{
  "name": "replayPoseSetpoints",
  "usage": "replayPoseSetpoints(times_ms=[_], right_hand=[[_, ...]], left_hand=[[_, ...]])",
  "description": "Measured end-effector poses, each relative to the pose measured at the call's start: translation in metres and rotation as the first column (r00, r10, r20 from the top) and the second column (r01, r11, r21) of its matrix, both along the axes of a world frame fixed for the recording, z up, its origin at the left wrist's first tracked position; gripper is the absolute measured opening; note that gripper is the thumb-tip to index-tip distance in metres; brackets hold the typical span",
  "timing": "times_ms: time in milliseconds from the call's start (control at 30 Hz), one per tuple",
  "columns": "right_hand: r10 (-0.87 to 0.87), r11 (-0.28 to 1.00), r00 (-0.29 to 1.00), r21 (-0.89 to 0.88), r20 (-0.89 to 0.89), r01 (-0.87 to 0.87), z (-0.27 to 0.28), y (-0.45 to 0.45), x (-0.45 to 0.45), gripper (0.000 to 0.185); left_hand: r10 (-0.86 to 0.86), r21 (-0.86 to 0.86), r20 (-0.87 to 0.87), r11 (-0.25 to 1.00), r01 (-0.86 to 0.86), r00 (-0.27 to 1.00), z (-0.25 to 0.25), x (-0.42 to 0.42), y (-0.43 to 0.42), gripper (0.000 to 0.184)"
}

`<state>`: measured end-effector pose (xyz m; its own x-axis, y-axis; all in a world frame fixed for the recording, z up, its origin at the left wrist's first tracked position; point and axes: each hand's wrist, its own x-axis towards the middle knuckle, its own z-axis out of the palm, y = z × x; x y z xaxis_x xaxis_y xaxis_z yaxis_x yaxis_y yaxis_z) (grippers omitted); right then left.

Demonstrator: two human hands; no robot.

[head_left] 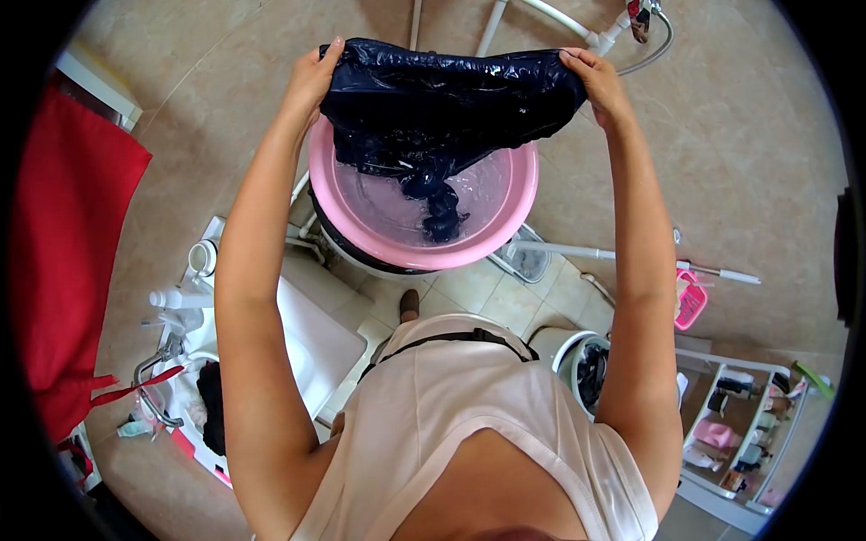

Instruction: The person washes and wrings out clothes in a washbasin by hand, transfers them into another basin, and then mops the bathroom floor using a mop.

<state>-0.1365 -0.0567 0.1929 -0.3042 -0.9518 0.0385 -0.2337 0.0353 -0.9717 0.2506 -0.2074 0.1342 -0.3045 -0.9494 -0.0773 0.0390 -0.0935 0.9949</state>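
A wet, dark navy garment (451, 99) is stretched out between my two hands above a pink basin (520, 203). Its upper left corner is pinched in my left hand (316, 79), and its upper right corner is in my right hand (597, 83). The cloth's lower end hangs down, twisted, into the basin's water (383, 212). The basin's back rim is hidden behind the cloth.
A sink (307, 347) with bottles and a tap (149, 383) stands at left, near a red cloth (72, 243). At right are a lined bin (564, 347), a pink basket (691, 300) and a shelf rack (722, 505). White pipes (559, 16) stand behind the basin.
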Motion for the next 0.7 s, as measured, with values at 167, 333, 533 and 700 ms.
replayPoseSetpoints(times_ms=[167, 333, 533, 700], right_hand=[[-0.044, 0.997, 0.992, 0.067, 0.119, 0.036, -0.02, 0.001, 0.001, 0.02], [-0.103, 0.992, 0.963, 0.101, 0.248, 0.08, -0.066, -0.006, -0.006, 0.02], [-0.076, 0.983, 0.963, 0.183, 0.259, 0.028, -0.094, 0.01, 0.029, 0.051], [0.171, 0.982, 0.948, 0.13, -0.27, -0.14, -0.141, 0.033, 0.038, 0.079]], left_hand=[[-0.047, 0.057, 0.031, 0.997, 0.045, 0.998, -0.013, 0.005, -0.004, 0.037], [-0.1, 0.007, 0.077, 0.995, 0.1, 0.992, -0.046, 0.006, -0.012, 0.027], [-0.056, -0.107, 0.086, 0.992, 0.065, 0.995, -0.079, -0.004, 0.019, 0.055], [-0.359, -0.102, 0.603, 0.851, 0.515, 0.712, -0.13, -0.002, 0.043, 0.034]])
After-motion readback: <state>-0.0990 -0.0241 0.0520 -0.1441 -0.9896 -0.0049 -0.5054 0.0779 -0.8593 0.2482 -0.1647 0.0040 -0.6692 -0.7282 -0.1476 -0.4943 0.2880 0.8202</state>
